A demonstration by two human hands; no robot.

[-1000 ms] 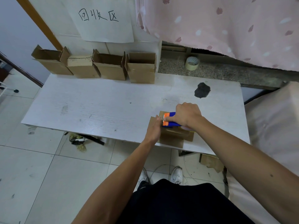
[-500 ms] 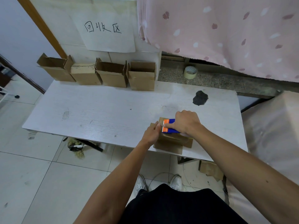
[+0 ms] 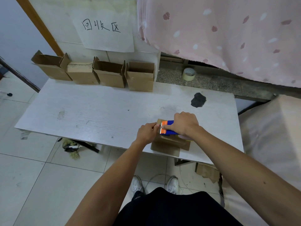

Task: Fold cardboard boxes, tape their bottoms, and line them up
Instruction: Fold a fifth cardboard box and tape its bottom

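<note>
1. The white wood-grain table (image 3: pixel 97 115) held four open boxes (image 3: pixel 110 74) along its back.
2. The brown cardboard box (image 3: pixel 169 144) sat at the near edge, under my hands.
3. My right hand (image 3: pixel 184 124) clamped the blue-and-orange plastic tape dispenser (image 3: pixel 168 128) on top.
4. My left hand (image 3: pixel 145 133) pinched the box's edge beside the blade; bracing firmly should tear cleanly.

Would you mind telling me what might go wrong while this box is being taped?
1. The left hand pinches the box right beside the toothed blade of the dispenser, so a slip may nick a finger.
2. The box sits at the near edge of the table; pressure from the right hand might tip it to the floor.
</note>
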